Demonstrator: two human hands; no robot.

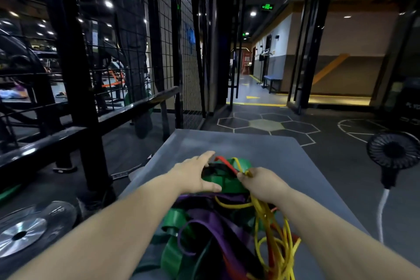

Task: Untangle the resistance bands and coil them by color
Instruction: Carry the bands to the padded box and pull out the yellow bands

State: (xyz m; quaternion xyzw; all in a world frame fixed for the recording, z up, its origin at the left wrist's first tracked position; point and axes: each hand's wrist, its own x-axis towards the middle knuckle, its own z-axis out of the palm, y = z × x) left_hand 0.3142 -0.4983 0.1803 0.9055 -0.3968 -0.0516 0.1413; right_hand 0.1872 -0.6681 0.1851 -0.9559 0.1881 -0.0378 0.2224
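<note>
Resistance bands (218,218) are basically still one knotted heap bottom-center on the mat (227,143), nothing coiled yet, left hand (195,175) spread open, right hand (261,183) pinching yellow strands (275,232).

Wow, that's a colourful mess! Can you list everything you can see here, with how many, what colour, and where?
Grey mat: one, grey, on the floor under the pile.
Green bands: count unclear, wide, in the tangle.
Purple bands: count unclear, wide, mid-pile.
Yellow bands: several thin strands, right side.
Red band: at least one, thin, top of pile.
Fan: one, black, right floor.
Weight plate: one, silver, lower left.
Bench: one, blue, hallway.
Left hand: open, on the pile.
Right hand: pinching yellow strands.
</note>
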